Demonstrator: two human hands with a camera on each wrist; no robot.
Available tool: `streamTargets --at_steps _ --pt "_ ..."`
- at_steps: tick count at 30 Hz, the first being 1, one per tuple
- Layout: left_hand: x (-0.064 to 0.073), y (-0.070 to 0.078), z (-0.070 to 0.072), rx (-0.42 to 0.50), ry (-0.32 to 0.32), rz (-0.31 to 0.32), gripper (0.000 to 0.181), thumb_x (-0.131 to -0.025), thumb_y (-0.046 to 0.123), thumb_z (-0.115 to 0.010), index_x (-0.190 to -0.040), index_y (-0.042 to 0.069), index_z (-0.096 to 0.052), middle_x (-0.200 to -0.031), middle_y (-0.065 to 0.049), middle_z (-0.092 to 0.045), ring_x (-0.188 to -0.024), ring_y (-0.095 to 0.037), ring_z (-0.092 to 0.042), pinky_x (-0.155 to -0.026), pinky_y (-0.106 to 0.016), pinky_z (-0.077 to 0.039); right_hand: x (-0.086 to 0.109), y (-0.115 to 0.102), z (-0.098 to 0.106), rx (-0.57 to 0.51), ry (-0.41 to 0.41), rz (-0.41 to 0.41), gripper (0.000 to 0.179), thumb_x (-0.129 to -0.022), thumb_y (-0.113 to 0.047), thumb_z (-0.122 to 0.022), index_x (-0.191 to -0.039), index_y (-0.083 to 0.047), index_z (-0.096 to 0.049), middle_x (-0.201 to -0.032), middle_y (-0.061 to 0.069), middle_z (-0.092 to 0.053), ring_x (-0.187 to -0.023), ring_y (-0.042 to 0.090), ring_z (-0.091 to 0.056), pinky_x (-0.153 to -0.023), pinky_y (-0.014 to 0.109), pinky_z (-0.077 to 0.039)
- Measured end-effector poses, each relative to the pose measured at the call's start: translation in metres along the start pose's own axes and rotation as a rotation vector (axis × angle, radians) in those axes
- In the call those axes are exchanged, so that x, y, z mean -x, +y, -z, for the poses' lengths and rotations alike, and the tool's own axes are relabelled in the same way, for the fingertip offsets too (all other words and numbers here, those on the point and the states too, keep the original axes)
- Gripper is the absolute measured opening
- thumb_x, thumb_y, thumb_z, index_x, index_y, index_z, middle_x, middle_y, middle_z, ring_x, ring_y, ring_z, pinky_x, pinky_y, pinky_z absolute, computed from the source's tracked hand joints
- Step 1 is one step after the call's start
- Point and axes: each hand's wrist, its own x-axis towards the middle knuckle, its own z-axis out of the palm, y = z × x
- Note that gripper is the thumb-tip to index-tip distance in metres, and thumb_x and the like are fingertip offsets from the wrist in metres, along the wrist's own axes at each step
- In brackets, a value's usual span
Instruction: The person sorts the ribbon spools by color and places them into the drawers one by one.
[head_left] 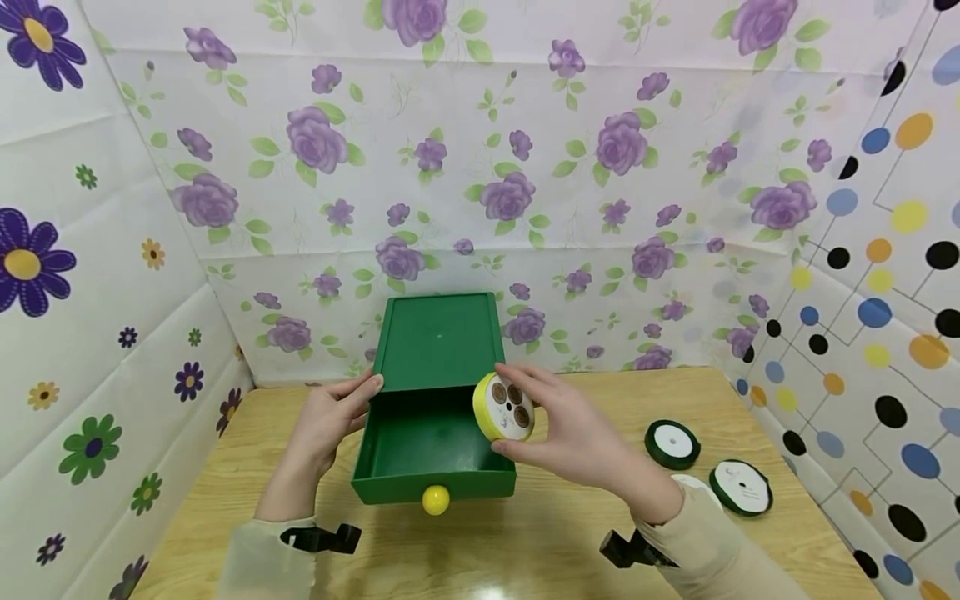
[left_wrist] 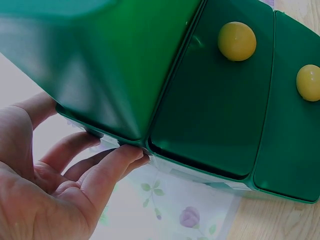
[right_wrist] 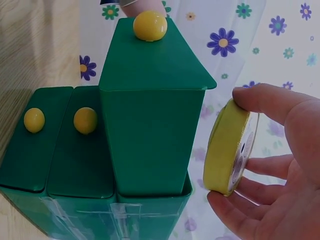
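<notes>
In the head view, a green drawer cabinet [head_left: 440, 337] stands on the table, its top drawer [head_left: 432, 486] with a yellow ball knob [head_left: 436, 500] pulled out and its inside bare. My left hand [head_left: 335, 412] touches the cabinet's left side near the top front corner; the left wrist view shows its fingertips [left_wrist: 131, 152] against the side wall. Between thumb and fingers, my right hand [head_left: 573, 429] holds a spool of yellow ribbon [head_left: 504, 407] at the drawer's right edge. The right wrist view shows the spool [right_wrist: 226, 150] beside the cabinet, apart from it.
Two spools of dark green ribbon [head_left: 672, 443] lie on the table [head_left: 600, 533] at the right, with a white disc [head_left: 697, 490] partly behind my right forearm. Two lower drawers [right_wrist: 80, 145] with yellow knobs are shut. Patterned cloth [head_left: 465, 183] surrounds the table's back and sides.
</notes>
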Motion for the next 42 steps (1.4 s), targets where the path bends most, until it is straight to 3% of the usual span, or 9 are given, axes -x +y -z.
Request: streamTargets --at_steps 7,16,23,32,42 --pt "0.000 -0.002 0.001 0.016 -0.002 -0.001 0.075 -0.089 0.050 -0.072 -0.147 0.008 -0.048 -0.151 -0.014 -0.043 -0.127 -0.032 -0.055 -0.097 -0.039 -0.052 -0.011 -0.006 -0.003 0.024 -0.058 0.070 0.085 -0.085 -0.049 -0.077 -0.155 -0.036 -0.032 -0.151 -0.014 -0.039 -0.129 0.005 -0.046 -0.099 0.035 -0.051" --pt "0.001 -0.002 0.002 0.015 -0.001 -0.001 0.075 -0.090 0.050 -0.071 -0.147 0.007 -0.048 -0.151 -0.014 -0.044 -0.126 -0.032 -0.055 -0.096 -0.039 -0.053 -0.026 -0.012 -0.011 0.049 -0.166 0.177 0.084 -0.087 -0.044 -0.077 -0.156 -0.024 -0.035 -0.153 -0.002 -0.040 -0.129 0.014 -0.049 -0.096 0.033 -0.052" --pt "0.001 -0.001 0.002 0.007 0.003 0.000 0.075 -0.090 0.050 -0.071 -0.147 0.008 -0.048 -0.152 -0.015 -0.043 -0.128 -0.033 -0.054 -0.098 -0.040 -0.051 -0.042 -0.009 -0.020 0.120 -0.269 0.255 0.084 -0.085 -0.041 -0.079 -0.155 -0.021 -0.037 -0.154 -0.003 -0.038 -0.133 0.012 -0.046 -0.098 0.027 -0.050" --pt "0.002 -0.001 0.000 0.003 0.004 -0.003 0.075 -0.090 0.051 -0.071 -0.147 0.008 -0.048 -0.153 -0.014 -0.041 -0.129 -0.034 -0.052 -0.099 -0.043 -0.050 -0.051 -0.008 -0.028 0.073 -0.332 0.319 0.083 -0.086 -0.039 -0.079 -0.155 -0.021 -0.038 -0.153 -0.003 -0.041 -0.132 0.012 -0.046 -0.096 0.022 -0.049" --pt "0.001 -0.001 -0.001 0.012 0.005 -0.018 0.074 -0.091 0.049 -0.071 -0.147 0.007 -0.048 -0.151 -0.016 -0.044 -0.126 -0.033 -0.055 -0.098 -0.043 -0.051 -0.052 -0.005 -0.028 0.018 -0.369 0.328 0.081 -0.087 -0.039 -0.078 -0.155 -0.022 -0.037 -0.152 0.000 -0.042 -0.128 0.011 -0.049 -0.096 0.024 -0.050"
